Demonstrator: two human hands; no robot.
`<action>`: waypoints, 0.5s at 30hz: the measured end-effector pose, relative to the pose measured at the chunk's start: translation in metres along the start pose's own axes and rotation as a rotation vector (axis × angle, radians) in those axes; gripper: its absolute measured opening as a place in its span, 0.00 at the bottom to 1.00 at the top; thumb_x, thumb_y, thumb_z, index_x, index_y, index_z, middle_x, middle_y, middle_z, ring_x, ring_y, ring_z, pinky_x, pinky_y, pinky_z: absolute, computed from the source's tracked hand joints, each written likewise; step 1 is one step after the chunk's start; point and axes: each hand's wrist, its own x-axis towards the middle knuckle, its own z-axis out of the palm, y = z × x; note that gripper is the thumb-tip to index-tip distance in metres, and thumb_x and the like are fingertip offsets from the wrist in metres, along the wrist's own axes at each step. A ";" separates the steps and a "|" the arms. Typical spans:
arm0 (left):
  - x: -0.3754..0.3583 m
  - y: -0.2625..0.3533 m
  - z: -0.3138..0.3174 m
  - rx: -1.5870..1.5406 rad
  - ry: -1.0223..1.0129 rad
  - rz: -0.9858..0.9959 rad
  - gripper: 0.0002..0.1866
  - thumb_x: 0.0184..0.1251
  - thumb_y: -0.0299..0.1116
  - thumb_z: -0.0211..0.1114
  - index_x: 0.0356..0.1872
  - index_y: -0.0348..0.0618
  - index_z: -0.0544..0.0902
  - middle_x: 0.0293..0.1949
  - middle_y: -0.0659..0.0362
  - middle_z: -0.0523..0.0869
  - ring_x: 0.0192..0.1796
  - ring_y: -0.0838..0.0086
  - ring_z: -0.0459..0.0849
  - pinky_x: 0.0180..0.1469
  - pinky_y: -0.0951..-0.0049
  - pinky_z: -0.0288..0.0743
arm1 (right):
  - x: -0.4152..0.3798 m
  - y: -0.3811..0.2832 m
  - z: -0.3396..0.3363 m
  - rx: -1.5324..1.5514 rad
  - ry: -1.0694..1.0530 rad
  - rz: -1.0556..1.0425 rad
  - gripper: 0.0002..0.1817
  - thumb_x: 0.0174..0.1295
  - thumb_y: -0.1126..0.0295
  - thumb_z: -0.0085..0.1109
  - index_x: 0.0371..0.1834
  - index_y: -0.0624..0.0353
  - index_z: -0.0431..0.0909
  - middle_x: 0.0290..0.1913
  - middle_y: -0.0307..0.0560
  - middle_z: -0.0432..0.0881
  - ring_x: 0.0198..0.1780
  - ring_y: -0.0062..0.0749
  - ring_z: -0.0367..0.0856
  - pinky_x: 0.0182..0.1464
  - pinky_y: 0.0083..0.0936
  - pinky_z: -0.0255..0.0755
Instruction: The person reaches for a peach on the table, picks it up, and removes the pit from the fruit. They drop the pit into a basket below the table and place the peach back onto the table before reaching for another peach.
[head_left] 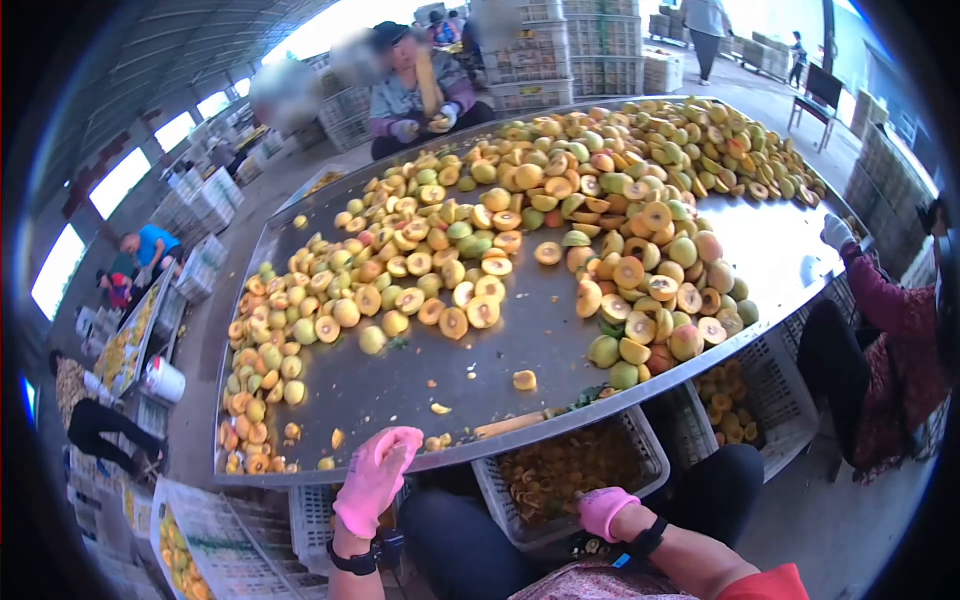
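My left hand [380, 475], in a pink glove, is raised at the near edge of the metal table [480, 370]. Its fingers are loosely bent, and I see no fruit in it. In another pink glove, my right hand [606, 512] is curled closed at the right side of a grey plastic crate [655, 455] below the table edge. What those fingers hold is hidden. Brown-orange fruit scraps [560, 470] fill the crate. Halved peaches [452, 322] lie in heaps across the table, and a single peach piece [524, 380] rests nearer to me.
A wooden stick [510, 424] lies along the table's front edge. Another crate [785, 400] with fruit stands at right. A gloved co-worker [425, 90] sits across the table, another person [900, 320] at right. Stacked crates [605, 50] stand behind.
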 end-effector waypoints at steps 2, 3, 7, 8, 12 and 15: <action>0.047 0.039 0.017 0.091 -0.107 -0.018 0.18 0.76 0.45 0.61 0.48 0.38 0.85 0.38 0.61 0.85 0.38 0.78 0.79 0.39 0.75 0.76 | 0.006 0.007 0.010 0.037 0.041 -0.003 0.20 0.73 0.60 0.49 0.60 0.58 0.79 0.51 0.56 0.89 0.53 0.53 0.88 0.53 0.47 0.80; 0.068 0.058 0.025 0.177 -0.183 -0.058 0.18 0.75 0.44 0.61 0.48 0.37 0.84 0.39 0.59 0.85 0.39 0.76 0.81 0.42 0.73 0.78 | 0.007 0.010 0.014 0.049 0.063 -0.028 0.20 0.73 0.59 0.50 0.60 0.60 0.79 0.50 0.57 0.89 0.53 0.53 0.88 0.52 0.47 0.80; 0.213 0.007 0.070 0.497 0.030 0.283 0.25 0.71 0.46 0.64 0.62 0.41 0.79 0.61 0.46 0.82 0.60 0.50 0.83 0.65 0.56 0.75 | 0.004 0.006 0.007 0.079 0.069 -0.033 0.19 0.73 0.60 0.53 0.58 0.61 0.78 0.50 0.58 0.89 0.52 0.55 0.88 0.52 0.47 0.81; 0.237 0.006 0.080 0.583 0.025 0.338 0.28 0.70 0.46 0.65 0.66 0.41 0.76 0.62 0.45 0.81 0.62 0.51 0.82 0.65 0.56 0.75 | 0.002 0.002 0.000 0.096 0.075 -0.021 0.19 0.73 0.60 0.53 0.58 0.61 0.78 0.50 0.58 0.89 0.52 0.55 0.88 0.52 0.47 0.81; 0.275 0.017 0.111 0.816 -0.079 0.098 0.34 0.59 0.46 0.77 0.64 0.40 0.79 0.65 0.45 0.80 0.65 0.56 0.81 0.67 0.59 0.73 | -0.002 0.004 0.002 0.127 0.121 -0.056 0.17 0.72 0.61 0.54 0.56 0.60 0.78 0.46 0.57 0.90 0.50 0.57 0.88 0.48 0.48 0.82; 0.259 0.022 0.121 0.862 -0.107 0.105 0.35 0.55 0.46 0.80 0.61 0.38 0.80 0.60 0.45 0.82 0.59 0.55 0.84 0.61 0.61 0.78 | -0.022 -0.008 -0.018 0.247 0.151 0.008 0.12 0.73 0.61 0.55 0.50 0.58 0.78 0.39 0.55 0.89 0.46 0.57 0.89 0.44 0.47 0.81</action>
